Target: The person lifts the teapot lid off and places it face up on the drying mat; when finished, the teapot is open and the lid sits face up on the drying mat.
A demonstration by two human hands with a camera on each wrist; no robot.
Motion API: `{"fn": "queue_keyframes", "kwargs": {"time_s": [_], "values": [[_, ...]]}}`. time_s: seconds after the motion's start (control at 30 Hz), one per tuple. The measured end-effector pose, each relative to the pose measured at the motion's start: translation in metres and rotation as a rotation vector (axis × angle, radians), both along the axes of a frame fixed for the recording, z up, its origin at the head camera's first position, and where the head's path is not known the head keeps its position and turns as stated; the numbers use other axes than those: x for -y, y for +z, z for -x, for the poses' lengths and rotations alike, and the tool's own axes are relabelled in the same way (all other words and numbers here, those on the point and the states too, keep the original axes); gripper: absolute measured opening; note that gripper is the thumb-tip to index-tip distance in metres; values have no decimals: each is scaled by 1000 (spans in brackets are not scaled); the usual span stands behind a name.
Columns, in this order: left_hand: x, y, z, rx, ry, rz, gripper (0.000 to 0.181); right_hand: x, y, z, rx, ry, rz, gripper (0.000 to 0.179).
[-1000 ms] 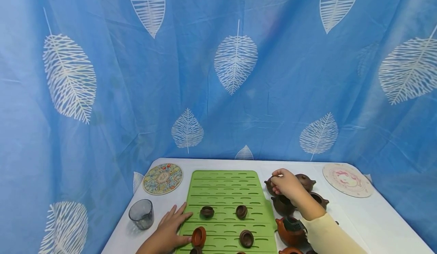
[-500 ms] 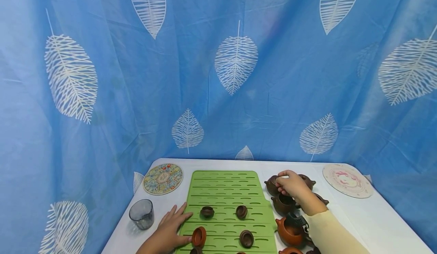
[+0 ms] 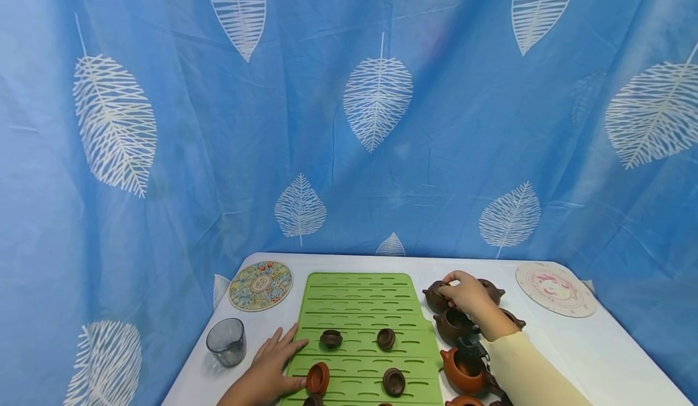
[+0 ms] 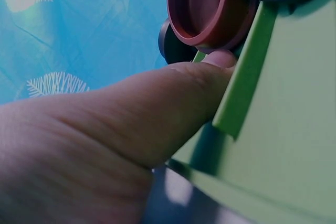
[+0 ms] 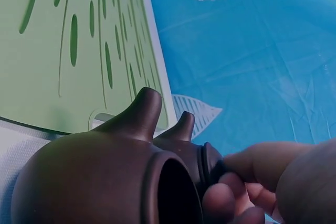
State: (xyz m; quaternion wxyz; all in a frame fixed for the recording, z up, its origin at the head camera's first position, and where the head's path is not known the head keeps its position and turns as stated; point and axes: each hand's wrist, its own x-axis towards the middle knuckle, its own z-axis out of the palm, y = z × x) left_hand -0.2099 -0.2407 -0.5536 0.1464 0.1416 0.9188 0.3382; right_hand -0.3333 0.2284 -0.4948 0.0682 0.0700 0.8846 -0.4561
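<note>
My right hand [image 3: 473, 300] is over the dark brown teapot [image 3: 434, 299] at the back left of the teapot group. In the right wrist view its thumb and fingers pinch the knob of a small dark lid [image 5: 212, 162] that sits at this pot's mouth. Nearer stands a lidless brown teapot [image 5: 79, 182], its dark opening turned toward the camera. My left hand [image 3: 271, 365] lies with fingers spread on the left edge of the green mat [image 3: 357, 300]. Its thumb [image 4: 173, 98] touches or nearly touches an orange-brown lid [image 3: 317, 378].
Several dark lids, one of them a brown lid [image 3: 394, 382], lie on the mat. An orange-brown teapot [image 3: 460, 377] stands under the right sleeve [image 3: 526, 369]. A grey glass [image 3: 226, 342] is at left. Two round decorated discs, a colourful disc [image 3: 260, 286] and a pink-white disc [image 3: 556, 289], lie at the back corners.
My right hand has shifted slightly right over the back teapot, uncovering more of its spout side, and its fingers have settled at the lid. The left hand stays where it was.
</note>
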Motion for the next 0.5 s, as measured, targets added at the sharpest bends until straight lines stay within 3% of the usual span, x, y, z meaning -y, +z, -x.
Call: {"fn": "queue_keyframes", "kwargs": {"time_s": [0.33,0.5], "values": [[0,-2,0,14,-6,-16,85,2,3,-7,-105,28,-62,18],[0,1,0,5,-7,-2,83,3,4,-8,-119,14,107,22]]}}
